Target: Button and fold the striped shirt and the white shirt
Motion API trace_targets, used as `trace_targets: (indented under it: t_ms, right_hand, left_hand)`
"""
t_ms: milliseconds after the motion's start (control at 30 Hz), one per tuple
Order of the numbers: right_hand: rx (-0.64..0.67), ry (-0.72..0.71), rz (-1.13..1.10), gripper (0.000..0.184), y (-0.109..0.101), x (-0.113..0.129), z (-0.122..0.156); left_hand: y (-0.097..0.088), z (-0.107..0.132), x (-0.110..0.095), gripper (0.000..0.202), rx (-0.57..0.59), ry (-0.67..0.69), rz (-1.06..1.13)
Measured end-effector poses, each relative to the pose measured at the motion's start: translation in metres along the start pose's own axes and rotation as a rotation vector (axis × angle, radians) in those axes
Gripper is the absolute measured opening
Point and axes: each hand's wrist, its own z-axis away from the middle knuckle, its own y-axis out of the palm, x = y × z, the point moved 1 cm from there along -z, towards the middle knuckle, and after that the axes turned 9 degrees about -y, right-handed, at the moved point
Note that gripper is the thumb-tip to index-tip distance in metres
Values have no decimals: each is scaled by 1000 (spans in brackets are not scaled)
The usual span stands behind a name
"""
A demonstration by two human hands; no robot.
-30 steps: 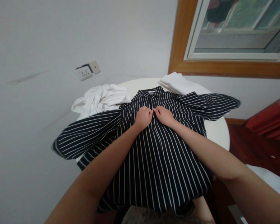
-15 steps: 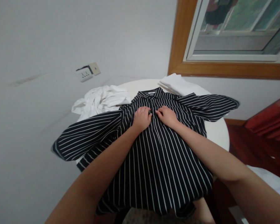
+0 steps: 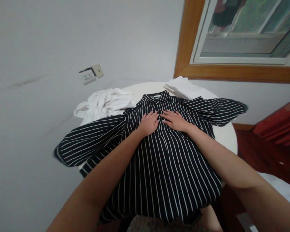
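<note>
A black shirt with white stripes [image 3: 159, 161] lies front up on a round white table [image 3: 226, 137], its sleeves spread to both sides and its collar at the far end. My left hand [image 3: 148, 122] rests flat on the shirt's chest just left of the button line, fingers stretched out. My right hand [image 3: 174, 120] lies flat just right of the button line, fingers spread. The fingertips of both hands nearly meet below the collar. Neither hand holds anything.
A crumpled white garment [image 3: 103, 103] lies at the table's far left. A folded white cloth [image 3: 183, 86] sits behind the collar. A wall socket [image 3: 89, 74] is on the grey wall. A wood-framed window [image 3: 232, 38] is at the upper right, red fabric [image 3: 277, 127] at the right.
Both hands were pinched together at the button line below the collar. They have since let go and now lie flat with fingers stretched out on the shirt.
</note>
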Motion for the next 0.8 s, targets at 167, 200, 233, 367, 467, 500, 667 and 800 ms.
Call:
trace_targets:
  t_ms: [167, 200, 233, 367, 467, 500, 667, 800]
  right_hand:
    - [76, -14, -36, 46, -8, -4, 2]
    - [90, -16, -49, 46, -10, -6, 3]
    - [101, -19, -63, 46, -13, -7, 3]
    - [110, -56, -131, 42, -20, -13, 6]
    - [7, -64, -135, 34, -23, -15, 6]
    - [-42, -45, -107, 33, -23, -16, 6]
    - [-99, 156, 130, 49, -15, -20, 5]
    - [49, 273, 174, 68, -8, -31, 6]
  left_hand:
    - [-2, 0, 3, 47, 25, -36, 2]
    - [-2, -1, 4, 48, 27, -48, 4]
    - [-2, -1, 6, 49, 24, -61, 6]
    - [-8, -3, 10, 50, -23, -86, 8]
    - [-18, -4, 10, 43, -132, -76, 21]
    - [-22, -4, 9, 42, -185, -69, 25]
    - [-22, -7, 17, 49, -238, -180, -77]
    - [-13, -10, 35, 65, 26, -370, -177]
